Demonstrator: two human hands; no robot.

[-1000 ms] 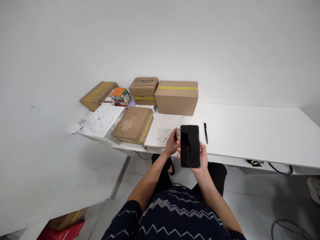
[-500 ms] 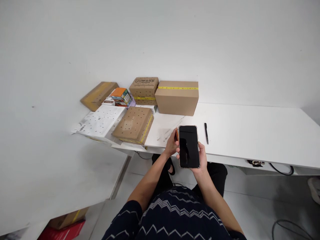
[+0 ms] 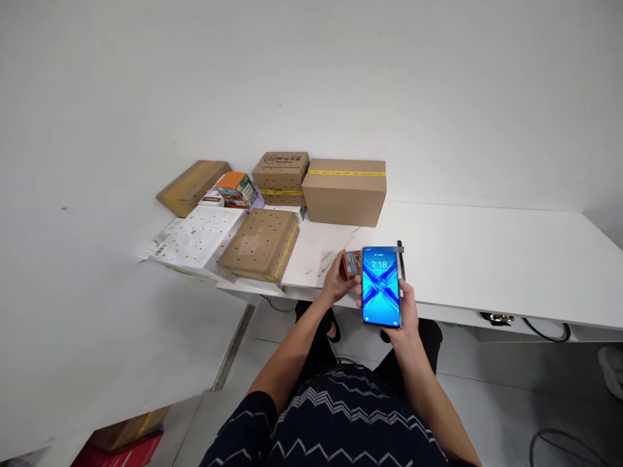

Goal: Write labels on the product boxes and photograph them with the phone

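Observation:
My right hand (image 3: 407,310) is wrapped round a smartphone (image 3: 381,288), held upright over the table's front edge. Its screen is lit blue and reads 2:18. Just left of the phone, my left hand (image 3: 337,280) grips a small orange-brown printed box (image 3: 352,264); the phone hides the box's right part. Behind the phone's upper right corner a black pen (image 3: 401,259) lies on the white table (image 3: 487,259), partly covered by the phone and my right hand.
Cardboard boxes stand on the left: a large taped one (image 3: 344,194), a spotted one (image 3: 281,178), a flat spotted one (image 3: 261,241), and a white package (image 3: 197,233). An orange box (image 3: 237,187) sits among them. A black cable (image 3: 549,332) hangs under the front edge.
The phone's screen went from black to lit. My right hand moved the phone to the right, so more of the small box in my left hand shows and the pen is partly covered.

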